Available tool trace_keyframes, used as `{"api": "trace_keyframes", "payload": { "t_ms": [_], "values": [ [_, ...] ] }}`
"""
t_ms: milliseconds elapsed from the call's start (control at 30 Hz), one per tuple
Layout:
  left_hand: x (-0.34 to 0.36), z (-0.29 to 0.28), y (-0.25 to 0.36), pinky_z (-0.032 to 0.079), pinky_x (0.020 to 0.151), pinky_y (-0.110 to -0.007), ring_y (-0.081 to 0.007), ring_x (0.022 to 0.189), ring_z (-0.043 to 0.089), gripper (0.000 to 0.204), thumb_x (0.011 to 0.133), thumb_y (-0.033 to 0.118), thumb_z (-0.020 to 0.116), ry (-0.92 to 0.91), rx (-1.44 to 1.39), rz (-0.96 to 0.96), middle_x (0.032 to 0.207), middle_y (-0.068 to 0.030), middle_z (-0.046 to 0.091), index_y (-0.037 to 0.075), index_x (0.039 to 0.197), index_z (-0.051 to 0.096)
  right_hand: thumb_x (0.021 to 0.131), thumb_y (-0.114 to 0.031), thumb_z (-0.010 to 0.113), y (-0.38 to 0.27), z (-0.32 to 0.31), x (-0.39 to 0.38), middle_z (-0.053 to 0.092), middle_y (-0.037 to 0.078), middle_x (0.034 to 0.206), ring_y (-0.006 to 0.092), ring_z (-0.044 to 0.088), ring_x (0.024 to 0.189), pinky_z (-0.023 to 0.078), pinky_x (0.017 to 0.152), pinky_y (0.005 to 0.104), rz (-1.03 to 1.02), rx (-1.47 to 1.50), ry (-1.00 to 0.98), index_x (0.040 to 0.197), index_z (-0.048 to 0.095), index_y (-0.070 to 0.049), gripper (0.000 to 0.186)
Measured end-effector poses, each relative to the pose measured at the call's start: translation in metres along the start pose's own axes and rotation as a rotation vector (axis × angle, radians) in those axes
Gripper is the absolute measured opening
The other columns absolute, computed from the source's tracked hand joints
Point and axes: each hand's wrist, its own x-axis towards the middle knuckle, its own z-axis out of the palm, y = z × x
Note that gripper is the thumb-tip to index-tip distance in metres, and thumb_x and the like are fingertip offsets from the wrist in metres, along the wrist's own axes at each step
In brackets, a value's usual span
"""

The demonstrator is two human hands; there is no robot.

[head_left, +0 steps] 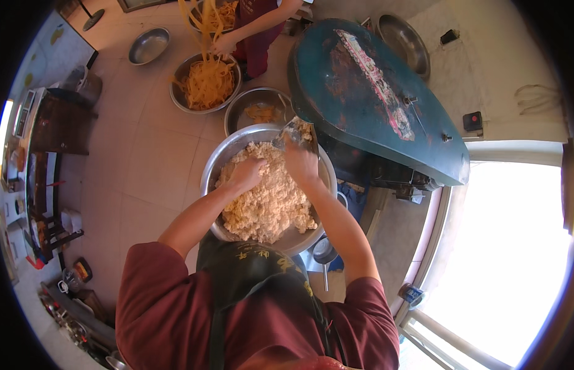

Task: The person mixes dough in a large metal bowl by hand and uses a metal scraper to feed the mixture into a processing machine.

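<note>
In front of me, a large metal bowl holds a heap of pale, crumbly dough. My left hand rests in the dough at the bowl's left middle, its fingers curled into the crumbs. Toward the bowl's far right rim reaches my right hand; it is at a metal feed opening beside the green machine, where some dough crumbs lie. Blur and the dough hide the right fingertips. The machine's big teal-green cover stands just right of the bowl.
Beyond my bowl, another person's hand lifts long yellow noodle strips over a bowl of noodles. A metal bowl with a few scraps sits between. An empty metal basin lies on the tiled floor. A long-handled pan is near my right elbow.
</note>
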Motion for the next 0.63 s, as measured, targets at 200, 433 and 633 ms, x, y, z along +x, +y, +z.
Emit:
{"api": "trace_keyframes", "payload": {
  "t_ms": [200, 433, 633],
  "values": [
    [-0.002, -0.001, -0.017, 0.052, 0.091, -0.045, -0.0368, 0.105, 0.064, 0.046, 0.082, 0.016, 0.075, 0.010, -0.025, 0.016, 0.117, -0.0222, 0.063, 0.004, 0.125, 0.062, 0.089, -0.014, 0.056, 0.007, -0.060, 0.005, 0.071, 0.018, 0.081, 0.0331, 0.072, 0.072, 0.058, 0.060, 0.0451, 0.042, 0.127, 0.090, 0.128, 0.061, -0.012, 0.040],
    [0.004, -0.005, 0.020, 0.050, 0.095, -0.044, -0.0355, 0.112, 0.060, 0.071, 0.079, 0.031, 0.081, -0.119, -0.106, -0.010, 0.126, -0.0267, 0.056, 0.005, 0.138, 0.052, 0.088, -0.013, 0.056, 0.036, -0.014, 0.034, 0.070, 0.022, 0.097, 0.0399, 0.071, 0.079, 0.059, 0.070, 0.0487, 0.120, 0.081, -0.016, 0.116, 0.064, -0.002, 0.031],
    [0.008, -0.001, -0.003, 0.032, 0.117, -0.041, -0.0366, 0.140, 0.037, 0.077, 0.082, 0.022, 0.077, -0.253, -0.300, -0.109, 0.153, -0.0221, 0.034, 0.014, 0.149, 0.039, 0.094, -0.016, 0.047, 0.027, -0.034, 0.004, 0.071, 0.023, 0.096, 0.0371, 0.073, 0.080, 0.060, 0.071, 0.0466, 0.034, -0.044, -0.020, 0.148, 0.047, -0.020, 0.054]
  ]
}}
